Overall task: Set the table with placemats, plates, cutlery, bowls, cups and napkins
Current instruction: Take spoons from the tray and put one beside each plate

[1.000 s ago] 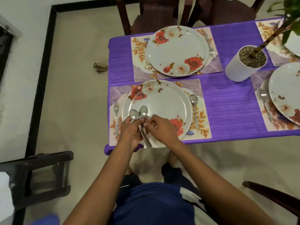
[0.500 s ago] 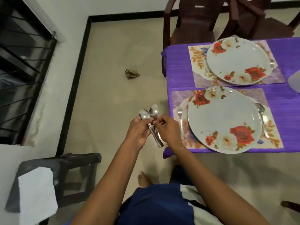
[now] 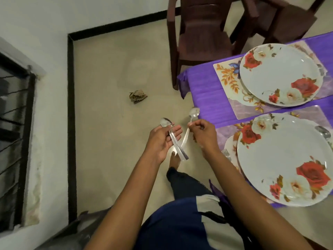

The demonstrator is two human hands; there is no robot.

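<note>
My left hand [image 3: 162, 141] is palm up over the floor, left of the table, fingers fairly straight, and a steel spoon [image 3: 166, 122] lies across the palm. My right hand [image 3: 203, 132] pinches the neck of a second spoon [image 3: 193, 112], whose handle slants down across the first. On the purple tablecloth [image 3: 207, 98] two floral plates sit on floral placemats: the near plate [image 3: 284, 159] on its mat [image 3: 223, 134], the far plate [image 3: 279, 74] on its mat [image 3: 227, 78]. A fork [image 3: 226, 153] lies left of the near plate and a spoon [image 3: 322, 131] to its right.
A dark brown chair [image 3: 200, 33] stands at the table's far corner, with another behind it. A crumpled paper [image 3: 137, 96] lies on the beige floor. A dark stool [image 3: 72, 231] is at the lower left, and a barred window [image 3: 14, 123] is in the left wall.
Both hands held the two spoons bunched together. Now my right hand has drawn one spoon away, and my left fingers have opened. The view swung further left, off the table.
</note>
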